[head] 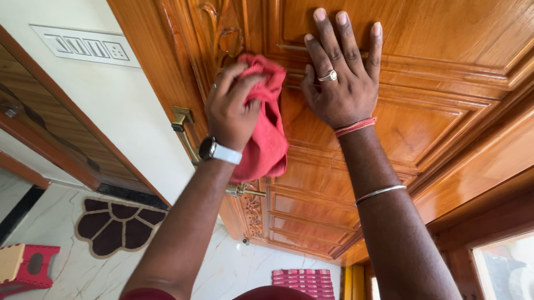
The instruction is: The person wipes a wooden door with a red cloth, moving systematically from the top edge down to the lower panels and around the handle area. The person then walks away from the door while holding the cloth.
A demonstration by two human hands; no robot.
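Bunched up in the left hand (235, 107), a red cloth (267, 128) is pressed against the carved wooden door (448, 69). The fingers of that hand are curled tight around the top of the cloth, and the rest of it hangs down loose below the wrist. The cloth looks soft, light and floppy, so it is judged easy to squeeze and fold, and not easy to break. It is best held in a bunch, as it is now, so that a fat pad is kept against the wood. The door looks hard, smooth and shiny, so the cloth is likely to slide on it.

The right hand (342, 80) is laid flat on a door panel, fingers spread apart, with nothing held. A brass door handle (184, 128) is seen just beside the left wrist. Down on the floor, a flower-shaped mat (114, 224) and a small red stool (8, 270) are seen.
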